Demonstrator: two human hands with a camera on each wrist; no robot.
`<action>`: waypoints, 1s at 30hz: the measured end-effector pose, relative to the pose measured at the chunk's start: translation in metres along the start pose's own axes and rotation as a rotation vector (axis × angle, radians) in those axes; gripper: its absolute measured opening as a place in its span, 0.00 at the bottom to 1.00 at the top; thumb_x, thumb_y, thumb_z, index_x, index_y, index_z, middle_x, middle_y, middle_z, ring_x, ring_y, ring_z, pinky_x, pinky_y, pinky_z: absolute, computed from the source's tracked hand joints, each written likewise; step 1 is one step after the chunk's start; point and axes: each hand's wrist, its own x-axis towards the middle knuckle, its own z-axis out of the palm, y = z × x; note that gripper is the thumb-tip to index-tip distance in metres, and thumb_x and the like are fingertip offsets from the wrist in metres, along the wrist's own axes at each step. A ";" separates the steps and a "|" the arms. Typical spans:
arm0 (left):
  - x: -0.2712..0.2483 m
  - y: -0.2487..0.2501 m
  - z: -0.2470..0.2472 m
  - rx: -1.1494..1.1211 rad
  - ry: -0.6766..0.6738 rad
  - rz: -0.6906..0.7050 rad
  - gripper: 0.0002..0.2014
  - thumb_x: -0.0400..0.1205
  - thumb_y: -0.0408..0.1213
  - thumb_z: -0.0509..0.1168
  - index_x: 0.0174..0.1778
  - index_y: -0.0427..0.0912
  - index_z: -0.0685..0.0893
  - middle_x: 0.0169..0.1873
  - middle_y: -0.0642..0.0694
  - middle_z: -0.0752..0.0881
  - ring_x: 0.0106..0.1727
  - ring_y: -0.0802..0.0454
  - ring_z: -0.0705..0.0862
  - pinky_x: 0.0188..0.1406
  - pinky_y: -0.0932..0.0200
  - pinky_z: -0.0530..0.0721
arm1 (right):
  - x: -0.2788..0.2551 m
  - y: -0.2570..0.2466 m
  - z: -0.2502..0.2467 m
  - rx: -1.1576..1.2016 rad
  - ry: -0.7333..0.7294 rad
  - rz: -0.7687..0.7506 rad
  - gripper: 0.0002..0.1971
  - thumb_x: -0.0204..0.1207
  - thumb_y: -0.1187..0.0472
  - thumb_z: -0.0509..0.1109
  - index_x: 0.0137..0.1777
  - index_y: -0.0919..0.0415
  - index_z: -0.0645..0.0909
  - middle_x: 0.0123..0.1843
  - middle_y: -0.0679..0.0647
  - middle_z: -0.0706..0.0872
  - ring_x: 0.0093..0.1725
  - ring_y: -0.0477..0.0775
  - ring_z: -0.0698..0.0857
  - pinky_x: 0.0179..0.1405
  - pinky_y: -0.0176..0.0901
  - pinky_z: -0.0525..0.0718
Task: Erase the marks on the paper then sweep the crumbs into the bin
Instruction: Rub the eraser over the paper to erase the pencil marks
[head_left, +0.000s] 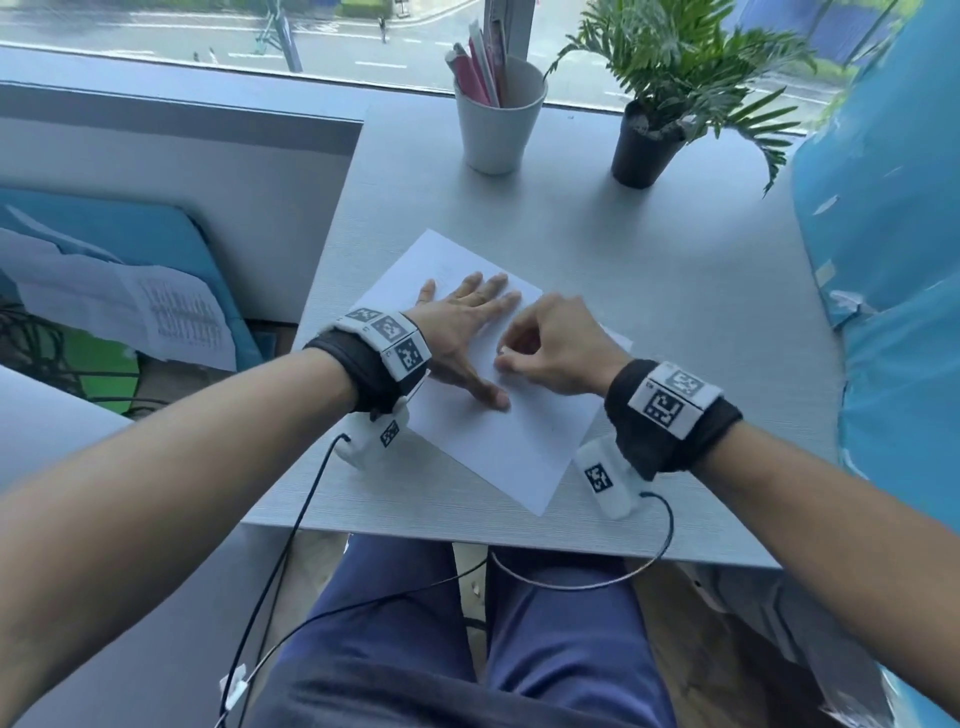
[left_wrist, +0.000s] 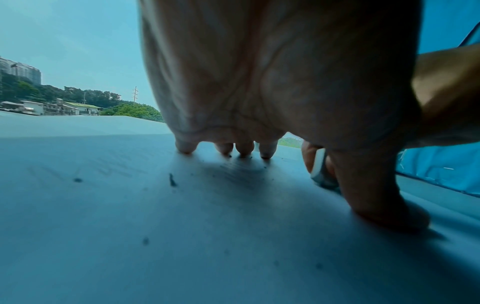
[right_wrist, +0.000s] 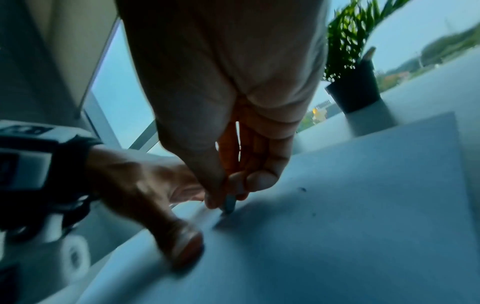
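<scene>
The person's blue-trousered lap (head_left: 467, 623) sits nearest, under the near edge of the desk (head_left: 701, 291). From the left, the left hand (head_left: 457, 332) lies flat on the sheet of paper (head_left: 519, 441), fingers (left_wrist: 185, 147) straight and spread, thumb angled toward the near side, pressing the sheet down. Dark eraser crumbs (left_wrist: 172, 180) are scattered on the paper around and in front of those fingertips. Just beside the left thumb, the right hand (head_left: 556, 345) is curled, its thumb and fingers (right_wrist: 259, 181) pinching a small white eraser (left_wrist: 319, 164) whose tip touches the paper. The paper lies slantwise in the middle of the desk. Farther back stand a white cup of pens (head_left: 496, 119) and, to its right, a potted plant (head_left: 649, 145). A blue bag (head_left: 893, 260) fills the right edge.
</scene>
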 end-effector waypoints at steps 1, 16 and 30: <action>0.000 0.000 0.000 -0.001 -0.002 -0.001 0.69 0.61 0.75 0.73 0.87 0.55 0.36 0.85 0.55 0.31 0.85 0.54 0.30 0.80 0.31 0.32 | 0.001 0.001 -0.004 -0.002 -0.018 0.003 0.03 0.66 0.59 0.79 0.37 0.57 0.92 0.33 0.50 0.91 0.33 0.44 0.86 0.34 0.32 0.82; -0.001 0.003 -0.002 -0.006 0.007 -0.013 0.68 0.62 0.74 0.74 0.87 0.55 0.36 0.85 0.55 0.32 0.85 0.54 0.30 0.79 0.33 0.31 | 0.022 0.015 -0.020 -0.011 0.161 0.124 0.05 0.65 0.58 0.78 0.37 0.59 0.91 0.34 0.51 0.91 0.34 0.47 0.87 0.36 0.37 0.85; 0.000 0.001 0.001 -0.003 -0.017 0.001 0.71 0.59 0.77 0.72 0.86 0.54 0.34 0.85 0.55 0.30 0.84 0.54 0.28 0.80 0.31 0.31 | 0.005 -0.007 -0.004 -0.007 0.011 0.042 0.04 0.65 0.58 0.79 0.36 0.59 0.92 0.33 0.50 0.90 0.34 0.46 0.87 0.34 0.34 0.83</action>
